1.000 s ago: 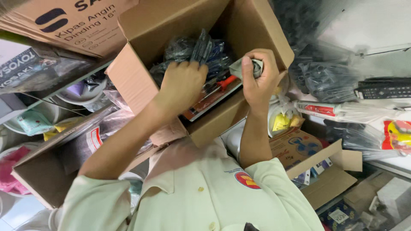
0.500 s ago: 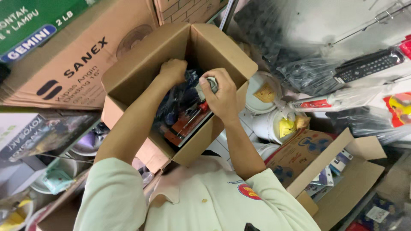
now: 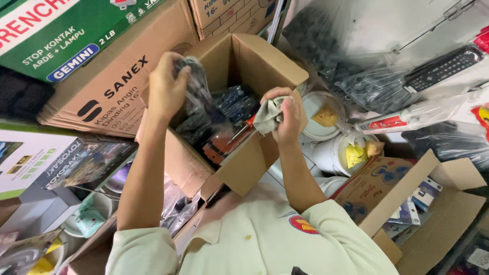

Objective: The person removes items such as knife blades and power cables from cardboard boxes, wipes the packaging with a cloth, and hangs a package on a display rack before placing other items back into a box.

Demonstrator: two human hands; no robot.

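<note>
Head view: the box [image 3: 239, 168] of brown cardboard stands open, flaps up, and is still mostly full of dark plastic-wrapped goods and a red-handled tool. The left hand [image 3: 165, 89] is closed around a clear, crinkly bag [image 3: 196, 94] of dark parts, lifted above the box's left side, so one item is out and the rest remain inside. The right hand [image 3: 286, 116] pinches a soft grey cloth [image 3: 267, 114], bunched, at the box's right rim; it may be wrapping something, but the folds hide it. Round white tubs [image 3: 331, 153] with yellow labels sit just beside the box
</note>
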